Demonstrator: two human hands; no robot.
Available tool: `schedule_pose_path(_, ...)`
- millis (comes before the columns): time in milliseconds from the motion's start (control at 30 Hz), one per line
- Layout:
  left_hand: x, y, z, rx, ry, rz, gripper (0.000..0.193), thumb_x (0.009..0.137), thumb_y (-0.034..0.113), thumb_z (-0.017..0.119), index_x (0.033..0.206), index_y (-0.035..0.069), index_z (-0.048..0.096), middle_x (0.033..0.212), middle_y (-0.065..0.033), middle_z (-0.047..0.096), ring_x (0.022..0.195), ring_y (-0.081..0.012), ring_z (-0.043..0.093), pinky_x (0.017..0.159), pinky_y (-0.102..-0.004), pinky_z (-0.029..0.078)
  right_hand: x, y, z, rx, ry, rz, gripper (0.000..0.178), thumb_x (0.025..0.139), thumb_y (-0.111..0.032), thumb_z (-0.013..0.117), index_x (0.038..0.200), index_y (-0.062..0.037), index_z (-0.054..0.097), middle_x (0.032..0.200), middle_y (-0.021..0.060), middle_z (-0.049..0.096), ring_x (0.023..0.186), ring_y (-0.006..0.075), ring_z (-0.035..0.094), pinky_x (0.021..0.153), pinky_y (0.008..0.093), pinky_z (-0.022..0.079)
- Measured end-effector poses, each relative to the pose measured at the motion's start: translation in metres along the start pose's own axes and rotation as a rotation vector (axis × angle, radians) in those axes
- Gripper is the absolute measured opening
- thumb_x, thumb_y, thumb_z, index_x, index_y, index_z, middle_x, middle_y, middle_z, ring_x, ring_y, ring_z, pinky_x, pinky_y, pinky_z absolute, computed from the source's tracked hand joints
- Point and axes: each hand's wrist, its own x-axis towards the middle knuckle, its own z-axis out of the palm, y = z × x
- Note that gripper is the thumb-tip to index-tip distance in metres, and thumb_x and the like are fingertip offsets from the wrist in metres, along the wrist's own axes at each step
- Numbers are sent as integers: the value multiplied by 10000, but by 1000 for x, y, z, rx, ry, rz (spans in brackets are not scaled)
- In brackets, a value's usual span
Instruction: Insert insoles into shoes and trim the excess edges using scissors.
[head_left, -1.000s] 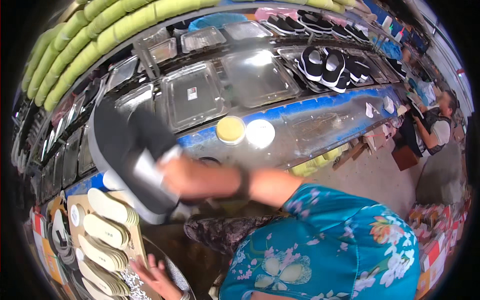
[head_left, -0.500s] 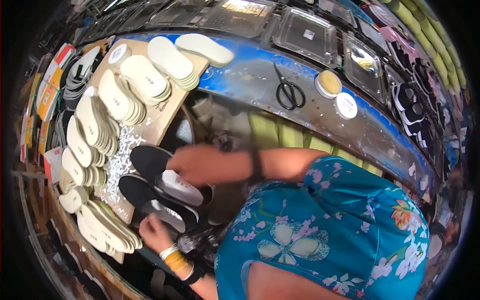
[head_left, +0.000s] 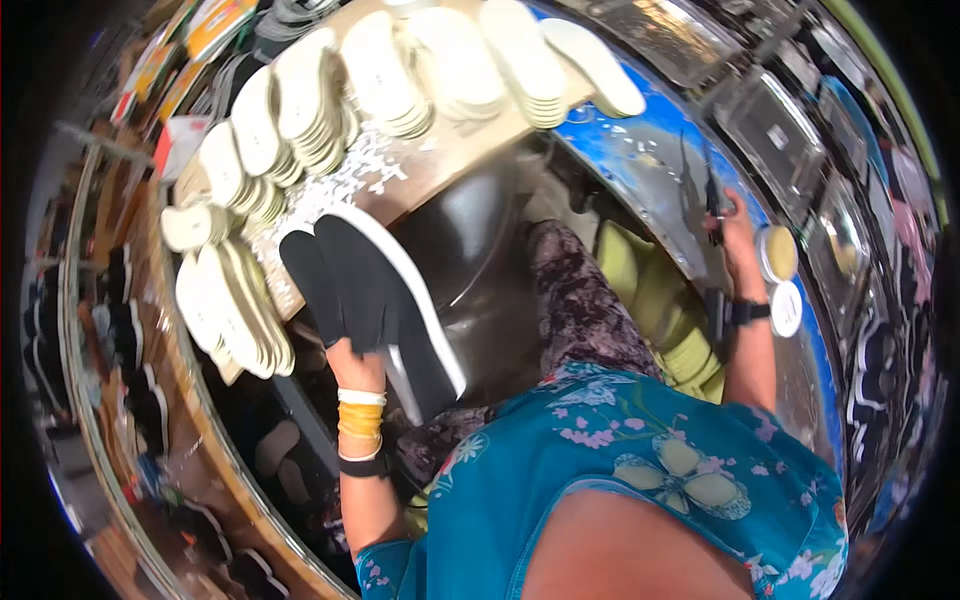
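Note:
A pair of black slip-on shoes with white soles is pressed together in my left hand. The shoes are tilted over the near edge of the board, and my fingers are mostly hidden behind them. Out to the right, my right hand is closed around the dark handles of a pair of scissors. The blades point away from me over the blue metal bench.
Stacks of cream insoles line the wooden board, with white scraps scattered between. Beside my right hand are a round tub of yellowish stuff and a white lid. Clear plastic trays stand beyond the bench.
My right hand has left the shoes and taken hold of the scissors on the bench. My left hand has gripped both shoes and turned them. The whole view has swung round.

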Motion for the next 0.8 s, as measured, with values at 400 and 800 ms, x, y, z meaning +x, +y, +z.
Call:
schedule_pose_path(400, -21, 25, -136, -273, -554, -139, 313, 699, 145, 624, 980, 8, 625, 981, -145, 635, 939, -285, 608, 815, -325, 454, -179, -169, 215, -27, -1180, -1099, 460, 707, -305, 693, 1065, -82, 509, 858, 105, 567, 786, 271, 568, 701, 348, 442)
schedule_pose_path(800, -67, -46, -120, -103, -461, -180, 168, 647, 135, 666, 679, 67, 516, 728, -126, 605, 681, -286, 593, 632, -326, 456, -185, -139, 191, -282, -1265, -849, 552, 636, -333, 734, 1089, -79, 550, 899, 120, 592, 837, 314, 579, 687, 388, 451)
